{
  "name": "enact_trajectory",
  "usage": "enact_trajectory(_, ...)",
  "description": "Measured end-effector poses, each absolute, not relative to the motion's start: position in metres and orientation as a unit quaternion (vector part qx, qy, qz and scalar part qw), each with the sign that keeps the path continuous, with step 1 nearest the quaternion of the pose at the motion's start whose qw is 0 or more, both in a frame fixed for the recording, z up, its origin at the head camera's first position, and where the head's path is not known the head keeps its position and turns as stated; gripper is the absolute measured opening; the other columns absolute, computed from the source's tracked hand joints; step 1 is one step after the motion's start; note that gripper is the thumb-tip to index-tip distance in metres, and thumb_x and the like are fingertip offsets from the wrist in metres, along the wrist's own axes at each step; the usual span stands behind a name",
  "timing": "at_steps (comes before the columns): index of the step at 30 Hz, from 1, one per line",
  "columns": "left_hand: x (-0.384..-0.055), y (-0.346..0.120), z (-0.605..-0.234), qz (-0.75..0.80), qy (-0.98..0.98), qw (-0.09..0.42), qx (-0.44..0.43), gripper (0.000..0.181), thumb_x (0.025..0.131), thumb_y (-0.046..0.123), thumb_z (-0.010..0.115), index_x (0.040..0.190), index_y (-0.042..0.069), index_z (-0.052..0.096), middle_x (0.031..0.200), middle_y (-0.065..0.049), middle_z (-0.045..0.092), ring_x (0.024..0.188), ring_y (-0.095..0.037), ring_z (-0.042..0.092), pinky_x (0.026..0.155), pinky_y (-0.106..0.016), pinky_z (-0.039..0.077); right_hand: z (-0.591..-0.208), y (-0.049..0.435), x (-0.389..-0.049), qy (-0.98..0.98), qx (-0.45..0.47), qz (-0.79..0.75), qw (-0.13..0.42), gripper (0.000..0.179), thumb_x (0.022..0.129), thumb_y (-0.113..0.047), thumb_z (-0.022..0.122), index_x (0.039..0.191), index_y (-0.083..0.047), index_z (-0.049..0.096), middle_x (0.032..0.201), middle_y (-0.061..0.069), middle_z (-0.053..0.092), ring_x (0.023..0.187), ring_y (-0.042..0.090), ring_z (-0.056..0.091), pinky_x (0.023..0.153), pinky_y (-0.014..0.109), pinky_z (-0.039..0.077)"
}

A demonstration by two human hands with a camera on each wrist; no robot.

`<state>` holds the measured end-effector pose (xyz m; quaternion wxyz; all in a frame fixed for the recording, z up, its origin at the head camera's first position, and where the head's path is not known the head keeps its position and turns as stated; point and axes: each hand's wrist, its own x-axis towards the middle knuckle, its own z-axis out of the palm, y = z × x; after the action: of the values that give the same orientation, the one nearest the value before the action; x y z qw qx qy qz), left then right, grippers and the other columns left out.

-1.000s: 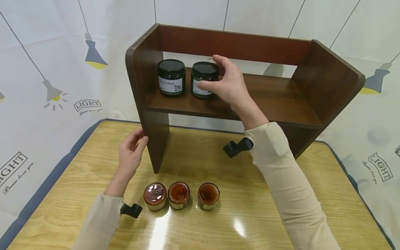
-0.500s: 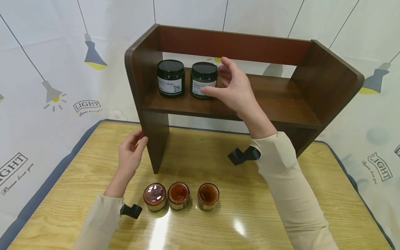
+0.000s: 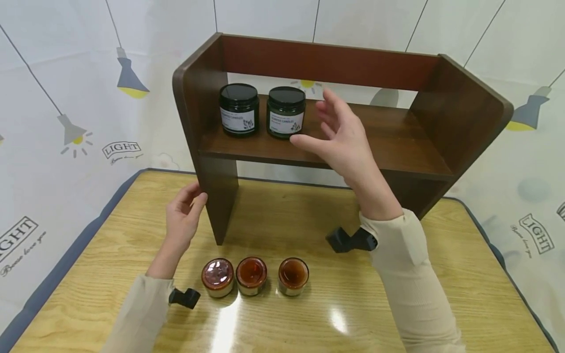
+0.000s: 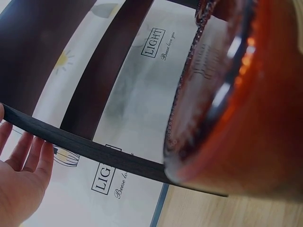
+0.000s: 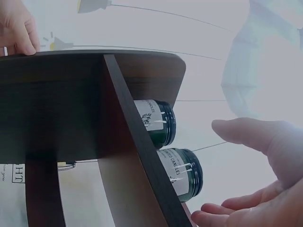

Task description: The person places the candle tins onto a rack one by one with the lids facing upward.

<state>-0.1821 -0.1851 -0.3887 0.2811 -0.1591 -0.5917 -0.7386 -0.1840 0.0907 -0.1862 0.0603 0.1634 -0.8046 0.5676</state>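
My left hand (image 3: 183,215) rests its fingers against the outer face of the left side panel of a dark brown wooden shelf (image 3: 309,157); those fingers (image 4: 28,156) also show at the panel in the left wrist view. Two dark green glass candle jars with black lids and white labels stand upright on the shelf board. The left jar (image 3: 239,110) is near the side panel, and the right jar (image 3: 286,113) stands beside it with a small gap. My right hand (image 3: 346,142) is just right of that jar, thumb and fingers spread, holding nothing.
Three amber glass jars (image 3: 218,277), (image 3: 251,275), (image 3: 293,276) stand in a row on the wooden table (image 3: 375,314) before the shelf. One amber jar (image 4: 246,109) fills the right of the left wrist view. Behind hangs a printed white cloth (image 3: 66,162).
My right hand has let go of the right green jar and drawn back to the right and toward me, its fingers opening. The left hand keeps its place on the panel.
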Motion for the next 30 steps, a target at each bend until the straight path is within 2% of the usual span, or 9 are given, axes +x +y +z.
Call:
enact_trajectory(5, -0.181, -0.186, -0.389, -0.738, -0.593, 0.279, -0.162, 0.036, 0.088, -0.012, 0.052, 0.103, 0.016, 0.067, 0.097, 0.007, 0.066, 0.092, -0.006, 0.057, 0.082, -0.016, 0.046, -0.190, 0.094, -0.174, -0.800, 0.170, 0.571, 0.065, 0.085, 0.079, -0.007, 0.074, 0.147, -0.009, 0.025, 0.145, 0.004, 0.036, 0.133, 0.010, 0.033, 0.108, 0.022, 0.029)
enact_trajectory(10, -0.181, -0.186, -0.389, -0.739, -0.591, 0.280, -0.164, 0.035, 0.088, -0.012, 0.052, 0.103, 0.016, 0.067, 0.097, 0.007, 0.065, 0.093, -0.006, 0.057, 0.083, -0.016, 0.046, -0.194, 0.098, -0.164, -0.803, 0.180, 0.563, 0.076, 0.080, 0.079, -0.006, 0.074, 0.145, -0.008, 0.030, 0.143, 0.005, 0.039, 0.132, 0.013, 0.036, 0.107, 0.024, 0.030)
enact_trajectory(18, -0.182, -0.185, -0.389, -0.740, -0.590, 0.277, -0.165, 0.034, 0.088, -0.012, 0.052, 0.103, 0.015, 0.067, 0.097, 0.006, 0.065, 0.093, -0.006, 0.057, 0.082, -0.016, 0.046, -0.203, 0.103, -0.146, -0.791, 0.207, 0.570, 0.082, 0.072, 0.078, -0.002, 0.074, 0.141, -0.006, 0.038, 0.140, 0.006, 0.044, 0.128, 0.011, 0.041, 0.105, 0.023, 0.034)
enact_trajectory(30, -0.179, -0.185, -0.387, -0.731, -0.606, 0.276, -0.151, 0.033, 0.088, -0.010, 0.053, 0.105, 0.014, 0.067, 0.098, 0.007, 0.065, 0.093, -0.006, 0.057, 0.082, -0.016, 0.046, -0.221, 0.116, -0.118, -0.785, 0.249, 0.557, 0.106, 0.074, 0.071, 0.010, 0.075, 0.137, 0.001, 0.042, 0.137, 0.010, 0.048, 0.125, 0.016, 0.046, 0.102, 0.022, 0.036)
